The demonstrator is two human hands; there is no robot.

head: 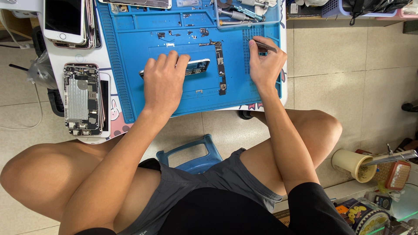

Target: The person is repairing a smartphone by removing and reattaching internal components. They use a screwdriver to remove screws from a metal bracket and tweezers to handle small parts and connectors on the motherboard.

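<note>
My left hand (163, 80) lies on an opened phone body (198, 66) that rests on a blue repair mat (130, 65), fingers curled over its near edge. To the right, my right hand (265, 63) grips thin metal tweezers (263, 45) above the ridged right strip of the mat. A long dark circuit board (220, 65) lies on the mat between the two hands. Small screws and tiny parts (183, 32) are scattered on the mat beyond the phone.
A stack of phones (69, 21) and an opened phone shell (82, 99) sit left of the mat on the small white table (109, 56). A clear tray with screwdrivers (241, 13) is at the far right corner. A blue stool (191, 152) stands below; a cup (352, 164) and clutter lie right.
</note>
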